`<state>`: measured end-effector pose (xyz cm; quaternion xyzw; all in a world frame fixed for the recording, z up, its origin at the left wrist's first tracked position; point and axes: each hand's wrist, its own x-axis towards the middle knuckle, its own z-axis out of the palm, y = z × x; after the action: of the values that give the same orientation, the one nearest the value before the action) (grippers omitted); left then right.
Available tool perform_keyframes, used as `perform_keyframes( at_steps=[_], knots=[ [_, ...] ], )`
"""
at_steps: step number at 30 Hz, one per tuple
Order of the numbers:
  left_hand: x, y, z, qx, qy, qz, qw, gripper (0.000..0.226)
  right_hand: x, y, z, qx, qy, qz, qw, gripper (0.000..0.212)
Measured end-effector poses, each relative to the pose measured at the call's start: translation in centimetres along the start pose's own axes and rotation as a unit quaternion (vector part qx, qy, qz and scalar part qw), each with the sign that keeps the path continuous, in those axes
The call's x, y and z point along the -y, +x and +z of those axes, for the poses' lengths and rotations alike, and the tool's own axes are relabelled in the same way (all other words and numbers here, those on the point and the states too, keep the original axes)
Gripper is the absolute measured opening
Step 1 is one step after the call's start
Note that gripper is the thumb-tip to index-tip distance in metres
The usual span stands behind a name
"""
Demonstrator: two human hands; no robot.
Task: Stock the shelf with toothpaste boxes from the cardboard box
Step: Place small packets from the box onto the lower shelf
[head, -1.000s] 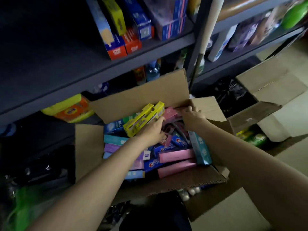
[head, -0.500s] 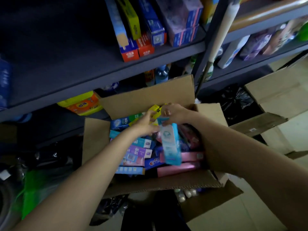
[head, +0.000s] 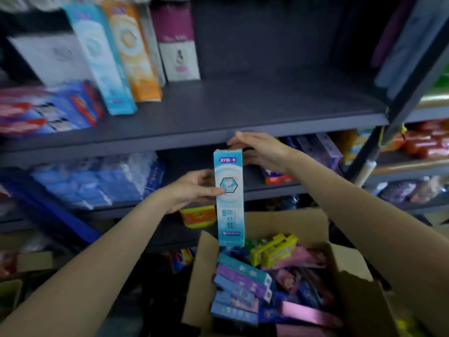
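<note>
Held toothpaste box (head: 228, 198) — "舒客+" at its top, a large "防" lower down.

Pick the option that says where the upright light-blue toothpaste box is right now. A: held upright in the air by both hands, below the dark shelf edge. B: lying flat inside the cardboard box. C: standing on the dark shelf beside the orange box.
A: the upright light-blue toothpaste box is gripped at mid-height by the left hand, the right hand at its top, above the open cardboard box.
</note>
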<state>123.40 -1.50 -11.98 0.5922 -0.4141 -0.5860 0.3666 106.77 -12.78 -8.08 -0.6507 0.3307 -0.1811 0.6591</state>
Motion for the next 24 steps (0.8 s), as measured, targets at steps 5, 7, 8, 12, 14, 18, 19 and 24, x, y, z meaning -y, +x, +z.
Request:
perform_keyframes(
  at_steps=[5,7,8,12,14,18,19,24],
  knots=[
    [-5.6,-5.5,-7.4,-0.104,0.006,0.109,0.989,0.026,6.3,0.2,6.5,0.022,-0.127,0.004,0.992,0.039],
    [-7.7,-6.8,-9.7,-0.144,-0.018,0.155,0.977,0.025,8.2,0.6,9.3,0.031,-0.191,-0.012,0.981,0.042],
    [-8.6,-7.1,-10.5,-0.166,-0.031,0.179,0.969,0.025,9.0,1.2,10.7,0.024,-0.244,-0.024,0.969,0.046],
    [-11.7,-7.0,-13.0,-0.284,-0.065,0.257,0.922,0.028,11.3,5.4,15.3,-0.105,-0.364,-0.086,0.921,0.064],
    [-12.9,-6.6,-14.3,-0.308,-0.049,0.289,0.905,0.026,12.6,7.7,16.1,-0.136,-0.344,-0.110,0.922,0.064],
    [-14.0,-5.5,-17.8,-0.336,-0.012,0.312,0.889,0.028,15.1,12.5,14.3,-0.144,-0.302,-0.122,0.935,0.044],
    [-13.8,-5.3,-18.3,-0.350,0.001,0.301,0.887,0.033,15.4,13.0,13.6,-0.143,-0.305,-0.118,0.934,0.043],
    [-13.1,-2.4,-20.3,-0.421,0.065,0.231,0.875,0.054,16.0,16.1,11.4,-0.072,-0.257,-0.050,0.962,0.034]
  ],
)
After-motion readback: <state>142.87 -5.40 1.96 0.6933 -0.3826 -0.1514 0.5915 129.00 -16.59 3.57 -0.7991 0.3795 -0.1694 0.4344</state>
